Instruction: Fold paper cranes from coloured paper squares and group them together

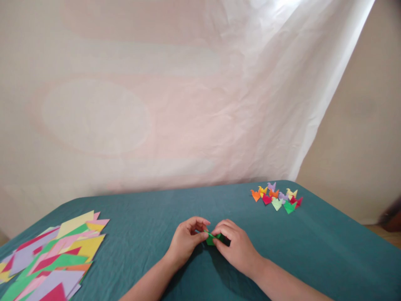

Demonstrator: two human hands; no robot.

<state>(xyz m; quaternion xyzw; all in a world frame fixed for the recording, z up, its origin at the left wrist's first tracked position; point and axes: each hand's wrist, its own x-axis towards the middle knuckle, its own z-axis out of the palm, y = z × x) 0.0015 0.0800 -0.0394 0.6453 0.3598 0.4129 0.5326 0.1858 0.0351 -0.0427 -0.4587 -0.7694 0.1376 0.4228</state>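
Observation:
A small folded piece of green paper is between my two hands, low over the middle of the table near its front. My left hand pinches its left side between thumb and fingers. On the other side, my right hand grips the same paper with thumb and forefinger. The fingers cover much of the paper, so its full folded shape is hidden.
A dark green cloth covers the table. Loose coloured paper sheets overlap at the left. Several small folded paper birds stand grouped at the back right. Behind the table hangs a pale sheet.

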